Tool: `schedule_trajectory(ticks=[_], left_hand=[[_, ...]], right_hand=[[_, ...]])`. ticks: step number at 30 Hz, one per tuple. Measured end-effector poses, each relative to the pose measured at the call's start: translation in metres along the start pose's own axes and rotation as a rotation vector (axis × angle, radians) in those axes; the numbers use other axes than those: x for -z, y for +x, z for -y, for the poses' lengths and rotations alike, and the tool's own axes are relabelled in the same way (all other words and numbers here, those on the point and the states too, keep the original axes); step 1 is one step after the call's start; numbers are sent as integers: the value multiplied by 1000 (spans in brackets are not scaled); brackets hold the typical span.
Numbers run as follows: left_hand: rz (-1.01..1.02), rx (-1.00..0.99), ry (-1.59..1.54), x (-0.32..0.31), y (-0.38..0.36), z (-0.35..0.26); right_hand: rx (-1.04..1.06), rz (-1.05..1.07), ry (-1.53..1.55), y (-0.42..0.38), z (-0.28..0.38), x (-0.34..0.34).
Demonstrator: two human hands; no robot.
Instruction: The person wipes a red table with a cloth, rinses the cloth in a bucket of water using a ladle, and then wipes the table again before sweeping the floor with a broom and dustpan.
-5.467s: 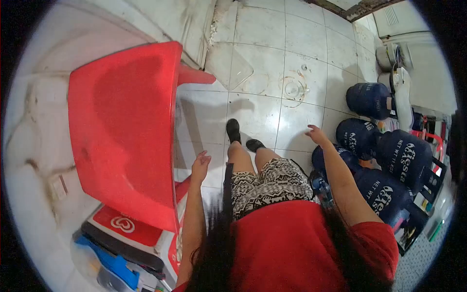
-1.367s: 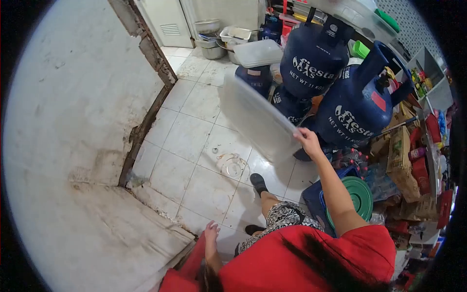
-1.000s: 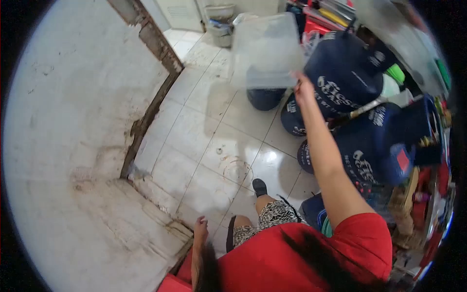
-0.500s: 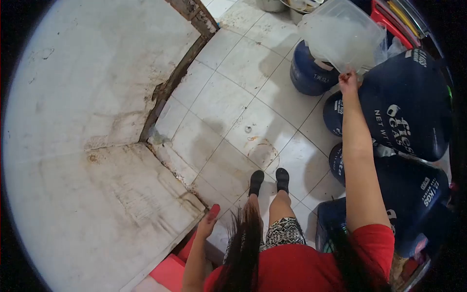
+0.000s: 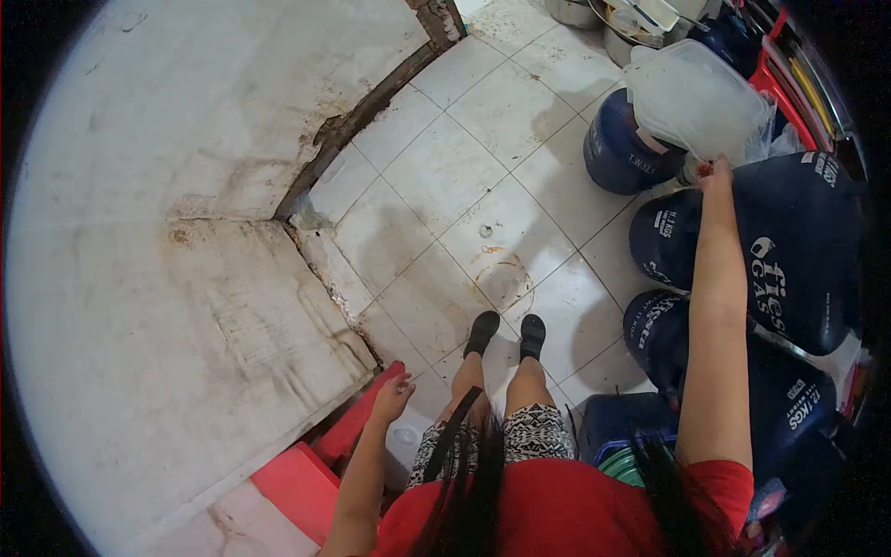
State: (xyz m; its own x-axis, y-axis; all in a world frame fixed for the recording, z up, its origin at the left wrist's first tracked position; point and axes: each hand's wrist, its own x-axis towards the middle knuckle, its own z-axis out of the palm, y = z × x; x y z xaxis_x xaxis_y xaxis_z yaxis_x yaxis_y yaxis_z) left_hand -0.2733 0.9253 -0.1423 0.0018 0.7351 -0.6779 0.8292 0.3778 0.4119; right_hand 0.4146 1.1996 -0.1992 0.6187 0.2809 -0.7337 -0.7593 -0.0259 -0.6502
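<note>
At the upper right, my right hand point(image 5: 715, 171) is closed on the near corner of a translucent plastic container point(image 5: 701, 97). The container is above a dark blue gas cylinder point(image 5: 617, 153), beside some clear plastic. My left hand point(image 5: 393, 397) is low at the left of my body, its fingers apart, with nothing visible in it. Just beyond it lies the end of a red object point(image 5: 357, 418) along the foot of the pale wall.
Several dark blue gas cylinders point(image 5: 789, 251) line the right side. Metal pots point(image 5: 627, 42) stand at the top right near a red rack point(image 5: 778, 84). A stained white wall point(image 5: 186, 139) bounds the left, and tiled floor point(image 5: 464, 176) lies between.
The view has shifted, so the container and cylinders appear further right and lower. My right hand still grips the container's corner. My left hand's fingers have spread apart beside the red object.
</note>
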Motion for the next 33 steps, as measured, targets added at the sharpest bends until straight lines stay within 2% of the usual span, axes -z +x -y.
schedule_trajectory(ticks=[2, 4, 5, 6, 7, 8, 9, 11, 13, 14, 15, 17, 18, 19, 20, 21, 22, 23, 24, 25, 27, 28, 29, 31, 32, 33], left_hand=[[3, 30, -30, -4, 0, 9], [-1, -12, -39, -9, -2, 19], [-26, 16, -79, -10, -1, 16], [-37, 23, -17, -5, -3, 14], [-45, 26, 51, -3, -9, 17], [-70, 46, 22, -7, -16, 23], [-79, 52, -20, -5, -14, 26], [-57, 21, -42, 3, -8, 30], [-98, -46, 69, 9, -3, 35], [-54, -15, 0, 3, 6, 52], [-10, 20, -68, -1, 16, 73], [27, -38, -29, 6, 30, 93], [41, -76, -25, 4, 39, 117], [63, -56, -129, -2, 54, 147], [84, -27, -234, 0, 69, 160], [91, -44, -236, 20, 74, 144], [98, 21, -141, 52, 69, 108], [104, 91, -46, 76, 64, 86], [112, -171, 56, 65, 97, 143], [117, -171, 52, 76, 104, 145], [76, 28, -198, 110, 128, 134], [77, 31, -203, 125, 136, 129], [35, 38, -248, 138, 145, 126], [-7, 54, -298, 158, 159, 126], [-24, 39, -348, 166, 166, 128], [-40, 23, -394, 172, 170, 131]], right_hand=[[-24, -12, -15, -7, 3, -1], [156, 56, -72, -23, 2, 3], [76, 207, 1, 9, 7, 15], [109, 287, 45, 5, 7, 12], [181, 349, -37, 23, 15, 13], [147, 304, -93, 23, 27, 9], [170, 399, -161, 31, 40, 8], [301, 475, -258, -1, 42, 6], [242, 236, -78, -23, 28, 10], [298, 174, -122, -103, 5, 5], [153, 158, -23, -79, 0, 19], [131, 39, -3, -100, -36, 23], [87, -69, -122, -123, -57, 30], [183, 29, -22, -134, -87, 48], [49, 56, -56, -168, -110, 56], [9, -23, -111, -178, -140, 77], [-113, -114, -123, -184, -167, 100], [-181, -77, -260, -194, -192, 131], [-219, -204, -284, -198, -216, 157], [-229, -396, -350, -219, -234, 174], [-165, -528, -551, -250, -261, 205], [-139, -626, -700, -269, -265, 204], [-136, -623, -705, -279, -270, 202], [-222, -652, -1038, -290, -276, 196], [-221, -652, -1047, -283, -282, 189], [-119, -616, -1113, -274, -290, 178]])
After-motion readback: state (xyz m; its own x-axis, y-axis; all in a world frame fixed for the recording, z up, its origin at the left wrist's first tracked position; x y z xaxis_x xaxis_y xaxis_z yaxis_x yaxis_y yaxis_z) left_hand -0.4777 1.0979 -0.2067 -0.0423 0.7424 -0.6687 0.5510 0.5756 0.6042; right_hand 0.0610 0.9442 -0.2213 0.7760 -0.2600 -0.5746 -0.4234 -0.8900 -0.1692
